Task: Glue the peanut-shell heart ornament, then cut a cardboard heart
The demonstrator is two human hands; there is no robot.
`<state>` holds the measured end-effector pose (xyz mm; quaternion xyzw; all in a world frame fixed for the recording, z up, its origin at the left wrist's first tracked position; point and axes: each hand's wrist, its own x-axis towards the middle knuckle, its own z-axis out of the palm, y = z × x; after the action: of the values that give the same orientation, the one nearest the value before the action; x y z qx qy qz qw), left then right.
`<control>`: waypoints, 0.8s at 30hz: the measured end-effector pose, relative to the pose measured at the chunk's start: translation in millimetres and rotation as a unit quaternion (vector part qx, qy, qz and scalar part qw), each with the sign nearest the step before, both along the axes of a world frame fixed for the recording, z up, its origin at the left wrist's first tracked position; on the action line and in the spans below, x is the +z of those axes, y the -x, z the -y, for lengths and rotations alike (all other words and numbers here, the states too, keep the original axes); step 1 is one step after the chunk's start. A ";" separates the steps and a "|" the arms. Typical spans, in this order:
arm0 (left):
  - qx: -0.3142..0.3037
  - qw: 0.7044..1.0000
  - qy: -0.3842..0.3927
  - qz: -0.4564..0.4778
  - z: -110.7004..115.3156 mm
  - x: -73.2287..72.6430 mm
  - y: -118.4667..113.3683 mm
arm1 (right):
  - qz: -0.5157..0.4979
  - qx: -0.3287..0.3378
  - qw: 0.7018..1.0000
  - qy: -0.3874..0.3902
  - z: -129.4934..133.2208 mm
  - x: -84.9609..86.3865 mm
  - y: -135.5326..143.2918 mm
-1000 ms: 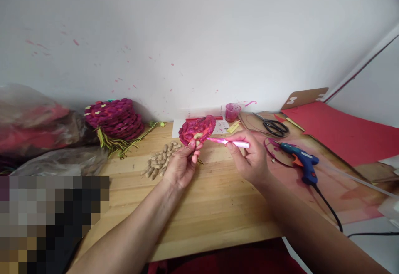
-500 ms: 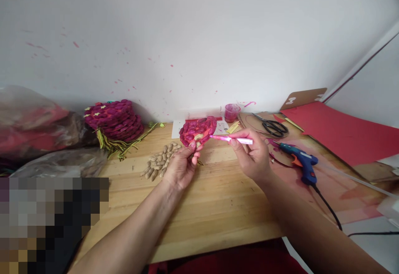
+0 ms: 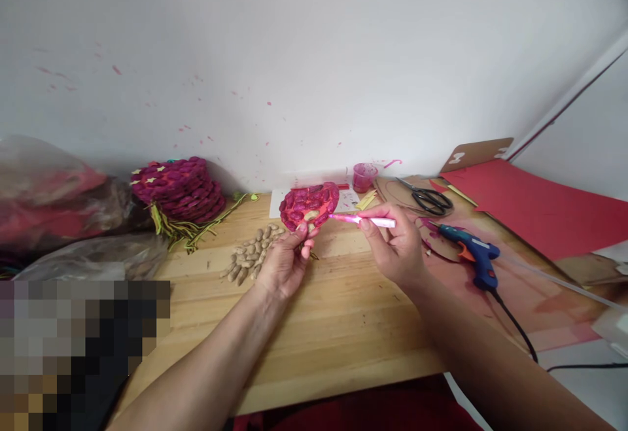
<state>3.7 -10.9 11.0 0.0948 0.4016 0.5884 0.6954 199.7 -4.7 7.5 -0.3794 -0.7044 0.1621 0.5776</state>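
Note:
My left hand [image 3: 284, 261] is closed on the lower edge of a round red piece covered with magenta-painted peanuts [image 3: 304, 205], held up off the table. A couple of peanuts by my thumb are still bare tan. Between the thumb and fingers of my right hand [image 3: 397, 244] is a white-handled paintbrush [image 3: 375, 222], stained pink toward its tip. That tip meets the right edge of the peanut-covered piece. Loose unpainted peanuts [image 3: 250, 254] lie in a pile left of my left hand.
A stack of magenta peanut pieces [image 3: 181, 189] with yellow-green strings stands at the left, beside plastic bags [image 3: 53, 195]. A pink-stained cup [image 3: 364, 177] is by the wall. Black scissors [image 3: 432, 201], a blue glue gun [image 3: 473, 251] with its cord and red sheets [image 3: 554, 202] lie right.
The peanut-covered piece and the brush shift very slightly left together with the whole view. Both hands keep their hold.

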 end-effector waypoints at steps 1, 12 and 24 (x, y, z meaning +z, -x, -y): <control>-0.001 1.000 -0.003 -0.002 0.0 -0.6 -0.1 | 0.001 -0.005 1.000 -0.003 0.2 -0.3 0.4; 0.011 1.000 -0.005 -0.012 -0.5 -0.4 -1.1 | -0.008 0.024 1.000 0.000 3.9 -1.2 4.1; 0.015 0.999 -0.039 -0.022 -0.8 -7.6 -1.1 | -0.012 0.034 0.999 0.007 6.3 -0.6 6.6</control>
<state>4.8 -10.1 3.4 0.1284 0.3948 0.6115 0.6735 193.1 -11.0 6.9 -0.3571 -0.7091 0.1906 0.5774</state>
